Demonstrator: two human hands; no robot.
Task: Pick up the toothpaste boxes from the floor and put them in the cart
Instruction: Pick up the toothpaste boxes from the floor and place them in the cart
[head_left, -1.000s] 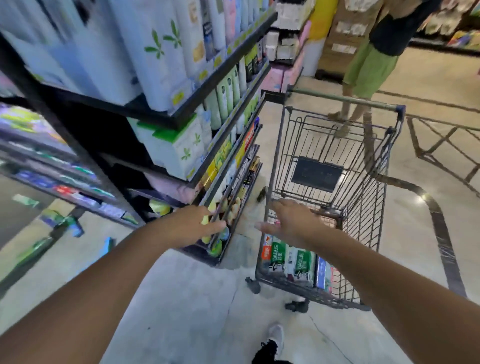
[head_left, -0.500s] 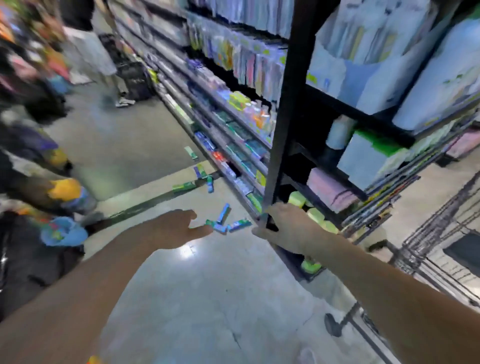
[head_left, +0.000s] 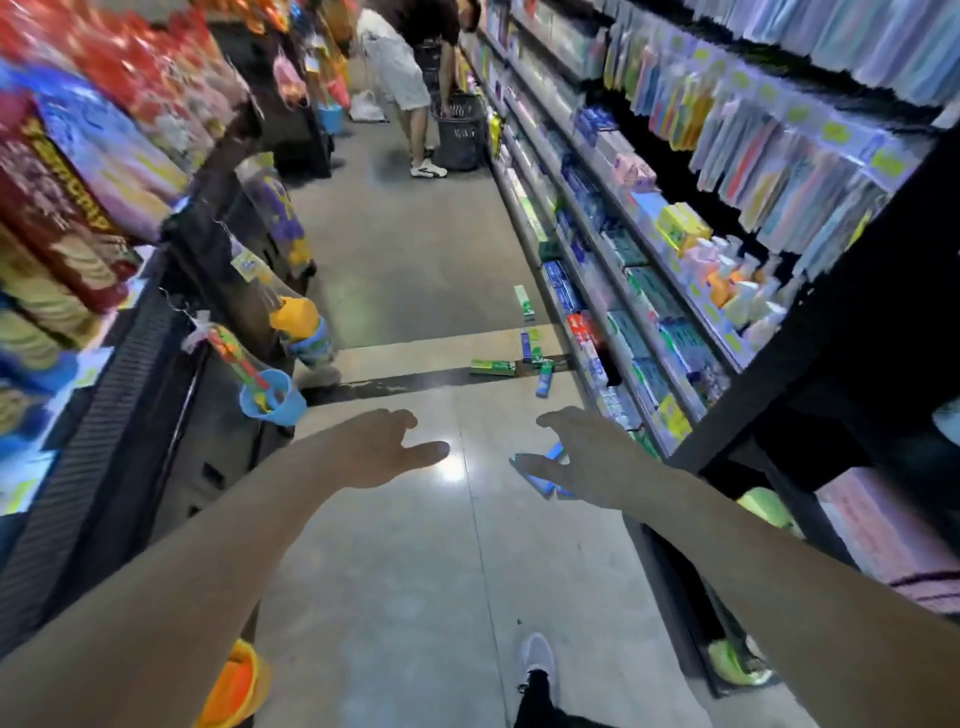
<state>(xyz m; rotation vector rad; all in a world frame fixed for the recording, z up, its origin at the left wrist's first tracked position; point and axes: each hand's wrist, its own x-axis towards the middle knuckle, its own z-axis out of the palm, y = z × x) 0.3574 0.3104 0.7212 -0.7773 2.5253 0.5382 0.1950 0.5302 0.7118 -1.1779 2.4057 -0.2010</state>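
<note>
Several toothpaste boxes lie on the aisle floor by the right shelf. A blue box lies nearest, partly hidden behind my right hand. Further on are a green box, a blue-green box, another and a far green one. My left hand hangs open over bare floor, holding nothing. My right hand is open too, fingers spread above the nearest boxes. The cart is out of view.
Shelves of toothpaste and toothbrushes run along the right. Snack and toy racks line the left, with a blue bucket sticking out. A person bends over a basket far down the aisle. My shoe is below.
My view has swung left from the cart to the aisle. Both hands left the cart and now reach out over the floor, the boxes closer and centred ahead.
</note>
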